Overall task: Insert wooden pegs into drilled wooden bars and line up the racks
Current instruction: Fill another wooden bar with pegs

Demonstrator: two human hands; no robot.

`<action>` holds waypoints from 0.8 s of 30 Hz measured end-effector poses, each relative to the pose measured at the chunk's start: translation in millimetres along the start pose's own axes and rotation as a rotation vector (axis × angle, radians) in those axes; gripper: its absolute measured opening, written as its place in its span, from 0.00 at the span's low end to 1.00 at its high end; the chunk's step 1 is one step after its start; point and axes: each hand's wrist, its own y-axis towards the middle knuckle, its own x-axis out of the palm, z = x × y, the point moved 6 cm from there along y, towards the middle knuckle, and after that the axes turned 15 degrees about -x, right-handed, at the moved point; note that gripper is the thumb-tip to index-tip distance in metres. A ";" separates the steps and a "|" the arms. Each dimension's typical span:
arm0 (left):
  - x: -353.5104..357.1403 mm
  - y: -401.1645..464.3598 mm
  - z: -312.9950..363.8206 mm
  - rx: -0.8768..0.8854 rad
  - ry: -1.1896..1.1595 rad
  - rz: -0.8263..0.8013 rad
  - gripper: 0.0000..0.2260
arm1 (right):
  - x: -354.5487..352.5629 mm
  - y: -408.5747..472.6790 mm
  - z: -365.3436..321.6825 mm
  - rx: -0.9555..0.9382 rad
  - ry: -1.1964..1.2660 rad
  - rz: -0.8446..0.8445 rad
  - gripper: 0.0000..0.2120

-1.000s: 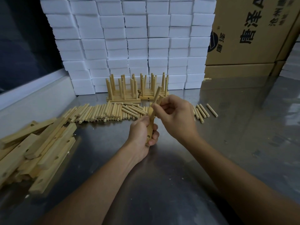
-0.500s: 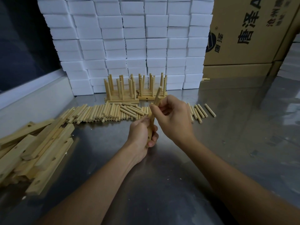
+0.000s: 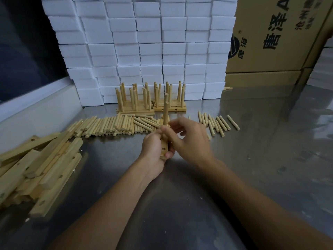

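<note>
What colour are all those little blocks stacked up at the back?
The stacked blocks are plain white, seen from the head view.

A wall of stacked white foam blocks (image 3: 144, 42) stands at the back of the shiny metal table (image 3: 261, 159), just beside brown cardboard cartons (image 3: 281, 38) printed with dark characters at right.
</note>
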 end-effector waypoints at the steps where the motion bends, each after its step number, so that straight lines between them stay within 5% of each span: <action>1: -0.4 -0.3 0.0 -0.011 -0.020 -0.011 0.14 | -1.0 -1.3 4.9 0.014 -0.045 -0.026 0.15; 11: -3.5 -0.1 -1.2 -0.097 -0.150 -0.062 0.11 | -2.2 -22.4 61.0 0.395 -0.621 -0.569 0.28; 17: -6.0 -0.5 -0.8 -0.106 -0.225 -0.094 0.11 | -15.2 -17.7 53.9 0.402 -0.671 -0.428 0.19; 24: -6.7 -2.1 -0.1 -0.103 -0.252 -0.108 0.11 | -30.1 -14.9 50.6 0.436 -0.453 -0.317 0.06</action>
